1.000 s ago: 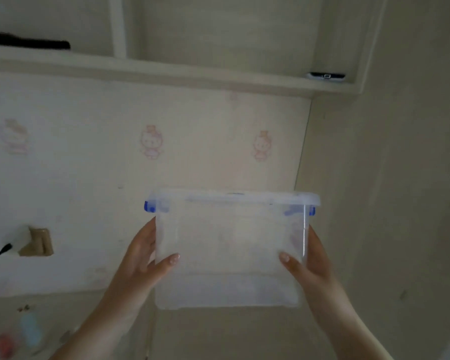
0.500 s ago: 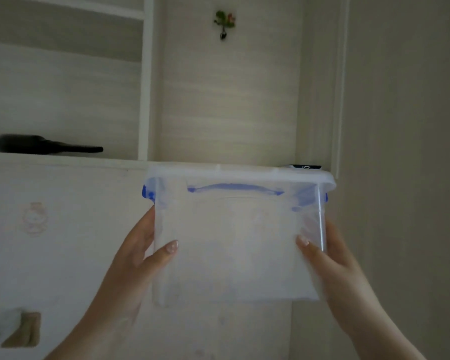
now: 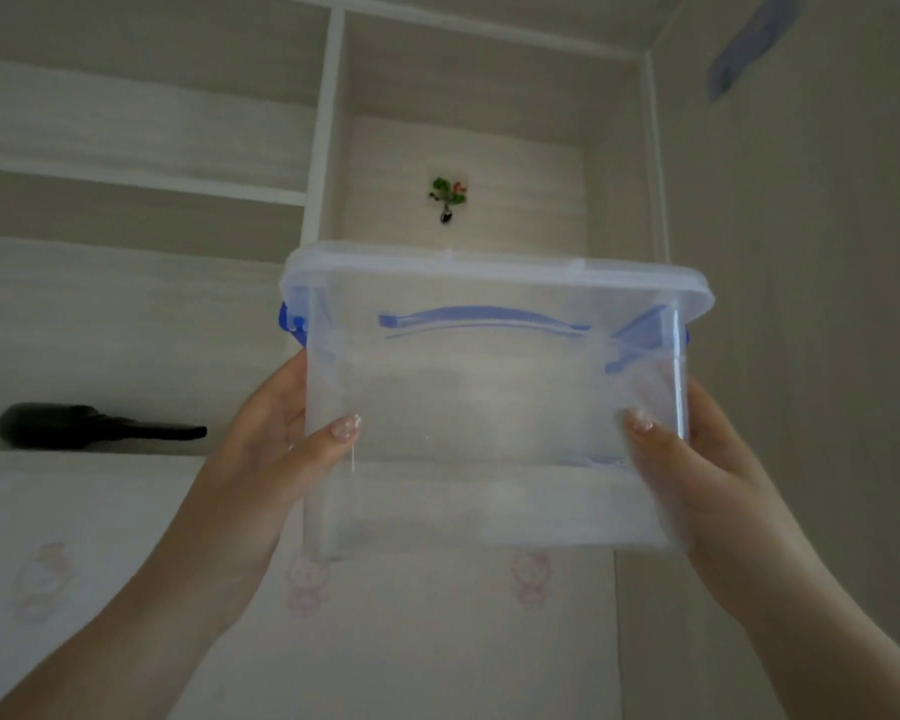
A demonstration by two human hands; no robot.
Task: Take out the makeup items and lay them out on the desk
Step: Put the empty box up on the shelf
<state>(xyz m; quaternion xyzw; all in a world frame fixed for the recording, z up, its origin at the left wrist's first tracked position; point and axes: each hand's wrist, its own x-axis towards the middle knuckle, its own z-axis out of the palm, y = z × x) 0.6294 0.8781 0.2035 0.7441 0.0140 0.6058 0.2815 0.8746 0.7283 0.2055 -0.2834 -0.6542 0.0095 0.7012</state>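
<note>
Your left hand (image 3: 276,433) and right hand (image 3: 697,459) grip the clear lidded plastic box with blue latches (image 3: 489,407), raised before the pale shelving (image 3: 328,122); a black brush (image 3: 89,426) lies at left.

Both bare forearms rise from the lower corners of the view, angled inward and upward. The left hand (image 3: 276,439) is pressed flat against the left side of a clear box (image 3: 489,407), palm turned inward, fingers pointing up along the wall and the thumb (image 3: 328,441) laid across the near face, its painted nail showing. The right hand (image 3: 697,459) mirrors it on the right side, palm inward, fingers behind the wall and seen blurred through the plastic, thumb wrapped onto the near face. The two hands clamp the box between them, wrists bent slightly back, arms raised and well apart.
</note>
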